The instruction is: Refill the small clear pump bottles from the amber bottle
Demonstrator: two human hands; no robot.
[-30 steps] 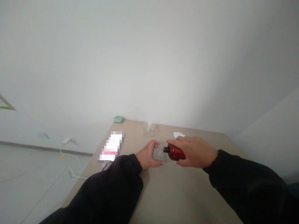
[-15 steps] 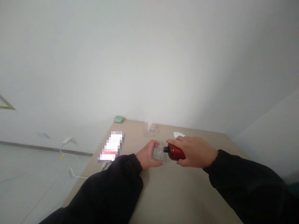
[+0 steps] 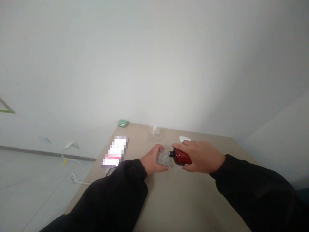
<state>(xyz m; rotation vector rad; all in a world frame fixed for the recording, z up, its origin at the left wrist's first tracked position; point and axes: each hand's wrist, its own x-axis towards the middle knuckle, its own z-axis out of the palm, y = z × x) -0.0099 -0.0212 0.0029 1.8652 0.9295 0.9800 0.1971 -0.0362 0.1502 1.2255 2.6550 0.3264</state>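
Note:
My left hand (image 3: 154, 160) is wrapped round the left side of a clear square container (image 3: 164, 158), low over the table. Tilted on its side, a dark red bottle (image 3: 181, 157) with a black neck is gripped by my right hand (image 3: 201, 157). The bottle's neck points left, at the container's right edge. Whether any liquid comes out of it is too small to tell. Beyond my right hand lies a white piece (image 3: 185, 139), partly hidden by the fingers.
A clear box with a white nozzle-like piece (image 3: 154, 131) stands at the back of the beige table (image 3: 178, 203). A small green case (image 3: 122, 123) sits in the far left corner. A blurred phone (image 3: 116, 151) with a white cable (image 3: 82, 183) lies at left. The wall (image 3: 154, 64) rises behind.
Hardly anything differs. Both hands, the bottle and the container keep almost the same places.

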